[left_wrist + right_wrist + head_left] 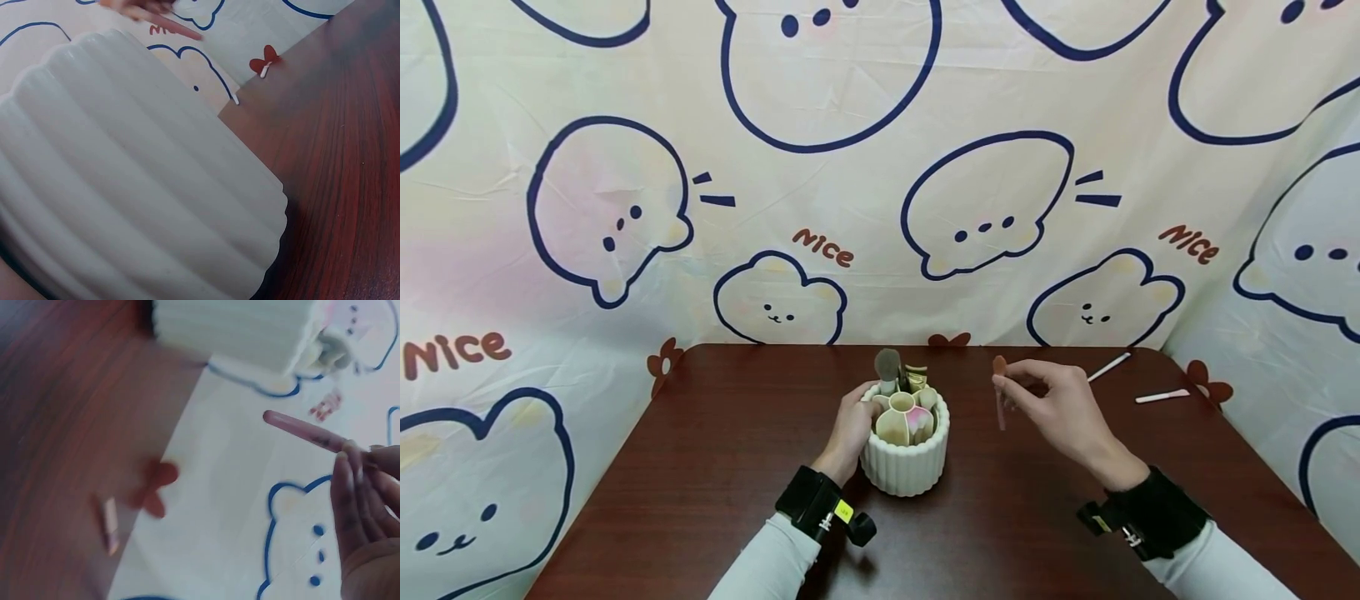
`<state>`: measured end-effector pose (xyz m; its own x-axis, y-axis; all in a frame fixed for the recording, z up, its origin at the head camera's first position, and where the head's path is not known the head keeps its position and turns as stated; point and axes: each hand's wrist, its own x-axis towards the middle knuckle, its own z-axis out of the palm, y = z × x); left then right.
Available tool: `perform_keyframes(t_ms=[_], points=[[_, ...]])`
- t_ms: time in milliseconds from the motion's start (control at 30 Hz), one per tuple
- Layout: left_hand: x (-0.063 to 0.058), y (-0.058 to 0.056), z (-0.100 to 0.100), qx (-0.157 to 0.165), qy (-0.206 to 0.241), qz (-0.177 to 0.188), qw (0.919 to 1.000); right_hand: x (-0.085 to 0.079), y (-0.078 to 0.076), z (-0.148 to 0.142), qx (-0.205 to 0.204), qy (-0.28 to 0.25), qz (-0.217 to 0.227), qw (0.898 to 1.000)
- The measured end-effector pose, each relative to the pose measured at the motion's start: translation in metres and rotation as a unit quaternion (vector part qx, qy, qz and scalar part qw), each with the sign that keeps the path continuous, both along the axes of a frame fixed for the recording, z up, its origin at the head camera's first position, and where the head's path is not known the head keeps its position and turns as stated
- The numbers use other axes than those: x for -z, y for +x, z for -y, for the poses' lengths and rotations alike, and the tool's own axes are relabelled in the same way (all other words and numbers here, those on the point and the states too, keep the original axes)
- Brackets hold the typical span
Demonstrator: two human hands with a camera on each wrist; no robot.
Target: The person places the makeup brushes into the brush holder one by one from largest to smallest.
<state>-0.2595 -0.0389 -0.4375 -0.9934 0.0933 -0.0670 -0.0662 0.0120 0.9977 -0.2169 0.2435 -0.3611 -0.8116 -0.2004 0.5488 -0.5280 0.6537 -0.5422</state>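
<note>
From the left, we see the bare left hand (852, 427) gripping the left side of the white, fluted, round holder (904, 471), which stands upright on the dark reddish-brown wood-grain table (722, 467); in it we find a brush with a rounded grey-green head (887, 367) and, just to its right, a small gold-coloured item (917, 379) we cannot identify. For good work here, we judge that this grip should be firm yet gentle, so the holder neither slides nor tips. Right of the holder and apart from it, the bare right hand (1063, 408) pinches a slim translucent pink stick (303, 430) just below its rounded orange-brown tip (999, 365), its other end pointing down in the head view; we want a light pinch that spares the tip, with the stick near vertical. Farthest right, two thin white sticks (1162, 397) lie apart, and our right wrist should pass clear of them
</note>
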Motion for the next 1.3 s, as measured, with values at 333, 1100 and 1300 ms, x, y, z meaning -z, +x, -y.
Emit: perform_keyframes(t_ms=[333, 1100, 1300], points=[[0.000, 0.000, 0.001, 0.001, -0.001, 0.002, 1.0000, -0.019, 0.017, 0.040, -0.143, -0.092, -0.006, 0.985], [-0.002, 0.003, 0.001, 0.005, 0.009, 0.000, 0.9999, 0.016, 0.003, 0.064, -0.198, -0.049, 0.030, 0.978], [0.000, 0.001, 0.000, 0.003, 0.008, 0.000, 1.0000, 0.022, -0.002, 0.062, -0.184, -0.014, 0.045, 0.982]])
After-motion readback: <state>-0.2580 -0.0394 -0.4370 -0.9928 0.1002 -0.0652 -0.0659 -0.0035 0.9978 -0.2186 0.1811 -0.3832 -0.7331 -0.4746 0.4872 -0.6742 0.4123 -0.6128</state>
